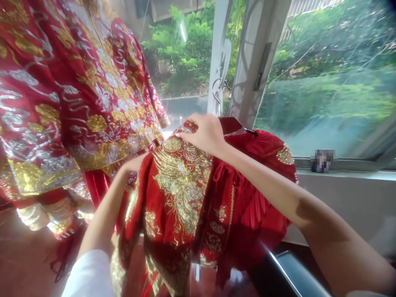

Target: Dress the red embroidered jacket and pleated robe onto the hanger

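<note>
A red jacket with gold and silver embroidery hangs in front of me on a hanger with a metal hook. My right hand grips the jacket near its collar, thumb on the embroidered front and fingers over the top edge. Behind the jacket's left-hand shoulder reaches my left hand; the cloth hides its fingers, so I cannot see whether they hold it. The jacket's right-hand side falls open, showing red lining or an inner layer with a thin red tie near the neck.
More red garments with gold and silver embroidery hang at the left, close to my left arm. Behind the jacket stands a window frame with greenery outside. A small pixelated item sits on the sill. A dark, glossy flat object lies below.
</note>
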`<action>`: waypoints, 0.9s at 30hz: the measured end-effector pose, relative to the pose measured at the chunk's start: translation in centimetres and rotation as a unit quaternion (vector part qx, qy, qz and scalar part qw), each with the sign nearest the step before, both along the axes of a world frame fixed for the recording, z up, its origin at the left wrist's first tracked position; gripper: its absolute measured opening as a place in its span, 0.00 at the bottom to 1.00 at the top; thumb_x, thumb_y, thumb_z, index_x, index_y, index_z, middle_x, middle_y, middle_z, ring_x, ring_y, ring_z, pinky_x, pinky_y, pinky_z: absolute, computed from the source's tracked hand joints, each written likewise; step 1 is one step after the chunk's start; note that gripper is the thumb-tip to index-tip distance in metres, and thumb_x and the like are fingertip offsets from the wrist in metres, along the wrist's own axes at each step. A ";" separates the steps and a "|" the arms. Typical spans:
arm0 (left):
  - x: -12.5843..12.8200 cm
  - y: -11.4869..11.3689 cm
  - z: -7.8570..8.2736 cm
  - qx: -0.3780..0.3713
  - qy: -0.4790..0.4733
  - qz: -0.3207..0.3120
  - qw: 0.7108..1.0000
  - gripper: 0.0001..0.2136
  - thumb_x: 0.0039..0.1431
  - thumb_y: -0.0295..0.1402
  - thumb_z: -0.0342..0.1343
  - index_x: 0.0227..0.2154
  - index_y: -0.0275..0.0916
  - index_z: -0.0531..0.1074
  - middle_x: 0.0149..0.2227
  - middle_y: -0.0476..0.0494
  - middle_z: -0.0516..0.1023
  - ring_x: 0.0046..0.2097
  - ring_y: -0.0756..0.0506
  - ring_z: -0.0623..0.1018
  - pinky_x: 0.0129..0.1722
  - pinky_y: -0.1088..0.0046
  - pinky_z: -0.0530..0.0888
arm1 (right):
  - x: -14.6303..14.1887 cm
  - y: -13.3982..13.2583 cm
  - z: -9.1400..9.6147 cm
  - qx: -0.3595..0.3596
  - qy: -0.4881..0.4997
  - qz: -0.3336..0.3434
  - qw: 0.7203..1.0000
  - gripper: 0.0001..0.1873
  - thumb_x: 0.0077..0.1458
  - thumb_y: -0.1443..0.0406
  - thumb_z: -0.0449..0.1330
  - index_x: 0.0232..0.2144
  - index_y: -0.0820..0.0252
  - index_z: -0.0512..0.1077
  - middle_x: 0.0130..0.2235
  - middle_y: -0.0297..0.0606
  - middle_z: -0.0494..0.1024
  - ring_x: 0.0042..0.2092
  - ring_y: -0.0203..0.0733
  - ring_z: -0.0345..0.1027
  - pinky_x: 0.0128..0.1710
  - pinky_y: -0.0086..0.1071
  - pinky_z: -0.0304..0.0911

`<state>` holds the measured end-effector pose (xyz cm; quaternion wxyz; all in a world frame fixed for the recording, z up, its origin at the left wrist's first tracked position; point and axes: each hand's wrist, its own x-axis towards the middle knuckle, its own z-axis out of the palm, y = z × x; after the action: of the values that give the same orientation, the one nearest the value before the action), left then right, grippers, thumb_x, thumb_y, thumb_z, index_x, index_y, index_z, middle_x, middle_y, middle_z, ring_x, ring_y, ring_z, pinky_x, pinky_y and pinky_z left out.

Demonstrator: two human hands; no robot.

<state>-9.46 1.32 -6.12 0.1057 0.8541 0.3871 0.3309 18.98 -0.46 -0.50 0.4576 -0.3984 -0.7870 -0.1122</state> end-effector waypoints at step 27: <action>13.6 -1.1 8.6 -0.090 0.029 0.014 0.995 0.14 0.46 0.43 0.63 0.30 0.37 0.78 0.30 0.42 0.79 0.32 0.45 0.77 0.31 0.70 0.73 | 14.5 4.1 1.2 -0.475 0.072 0.160 0.862 0.06 0.49 0.70 0.58 0.24 0.62 0.75 0.26 0.39 0.76 0.28 0.36 0.68 0.30 0.34 0.65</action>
<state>4.10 0.19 2.49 0.1664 0.8449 0.4298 0.2717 33.45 3.67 0.66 0.2798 -0.4427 -0.7629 0.3792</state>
